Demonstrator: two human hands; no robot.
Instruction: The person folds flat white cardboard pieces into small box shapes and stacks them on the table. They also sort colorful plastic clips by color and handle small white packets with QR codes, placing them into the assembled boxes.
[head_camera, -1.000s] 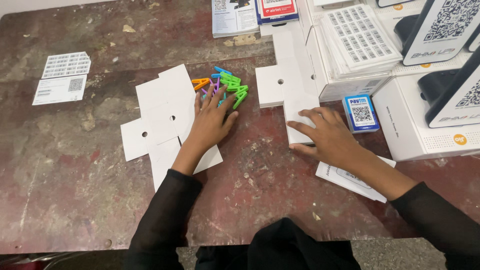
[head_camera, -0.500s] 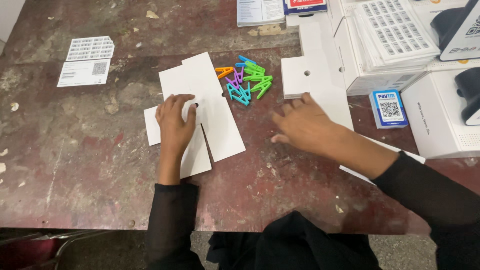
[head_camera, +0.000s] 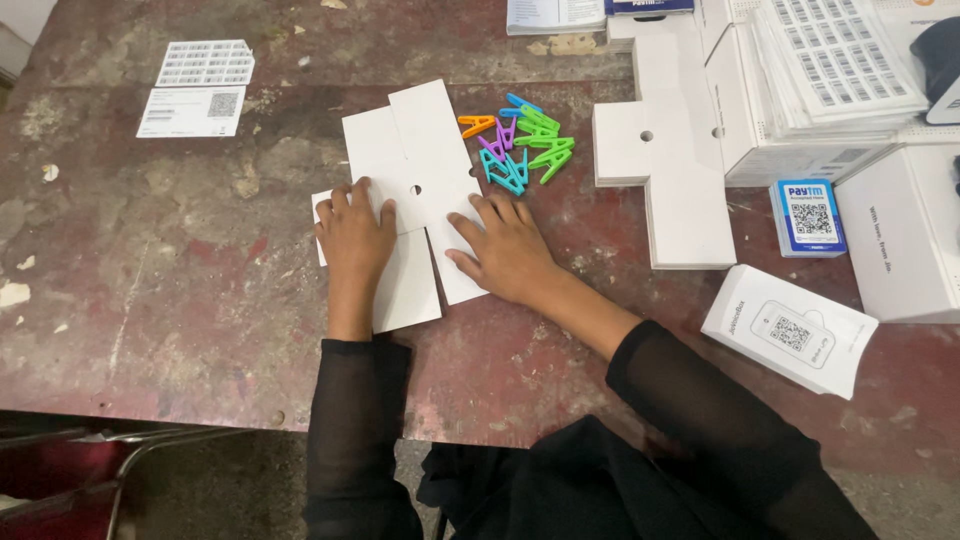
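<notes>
Left half of frame: bare counter (head_camera: 150, 290), open passage from the near edge up to the label sheets (head_camera: 205, 63) at upper left.
Centre: flat white card blanks (head_camera: 415, 150) under both hands, low, no barrier.
Above centre: heap of coloured clips (head_camera: 520, 145) just beside the blanks' right edge.
Right of centre: second white blank stack (head_camera: 665, 170); narrow bare strip between it and the clips.
Far right: white boxes (head_camera: 900, 235), small blue card (head_camera: 808, 215), crowded.
Lower right: white carton (head_camera: 790, 328) lying flat.

Coloured clips (head_camera: 520, 143), label sheets (head_camera: 205, 63), boxes (head_camera: 790, 331).
</notes>
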